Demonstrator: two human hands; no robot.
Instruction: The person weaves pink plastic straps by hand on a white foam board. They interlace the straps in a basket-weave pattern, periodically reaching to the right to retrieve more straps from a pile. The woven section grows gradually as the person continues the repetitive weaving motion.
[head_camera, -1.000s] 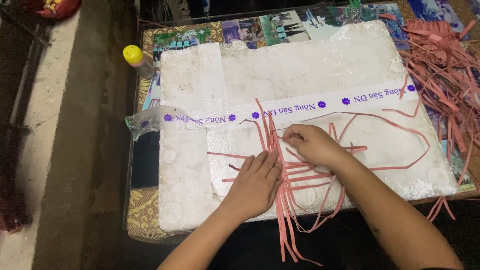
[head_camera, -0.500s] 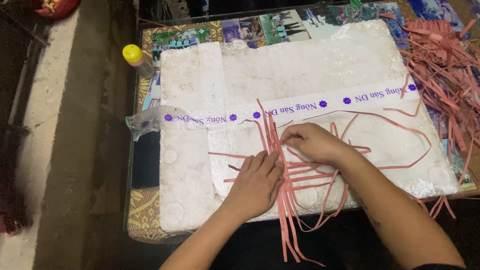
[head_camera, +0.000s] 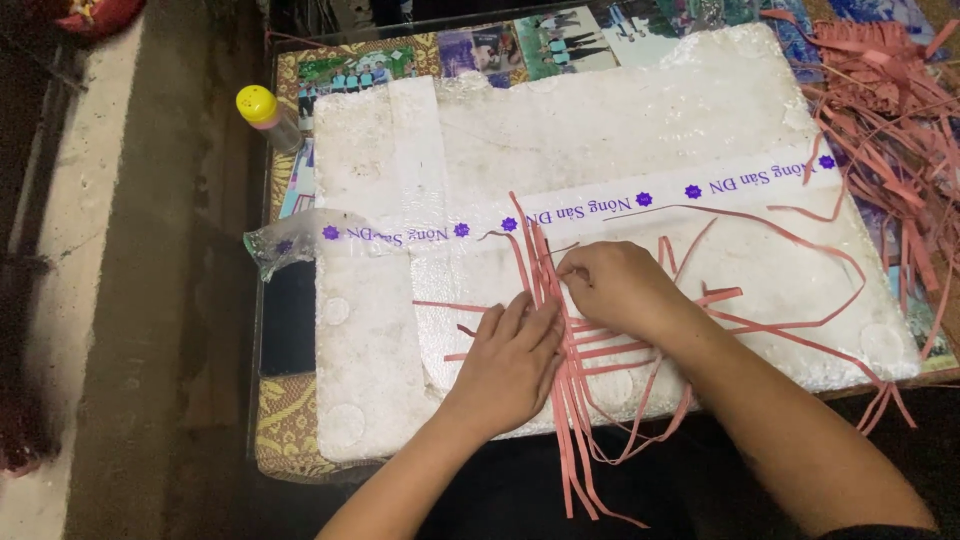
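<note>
While the left hand stays flat, fingers spread on the red strips | right hand fingers pinch one strip, barely shifted | weave holds on foam board.

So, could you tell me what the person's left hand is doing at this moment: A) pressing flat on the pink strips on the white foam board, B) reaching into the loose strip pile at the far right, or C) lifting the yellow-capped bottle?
A: the left hand lies palm down on the pink strips on the white foam board, beside the right hand.
</note>
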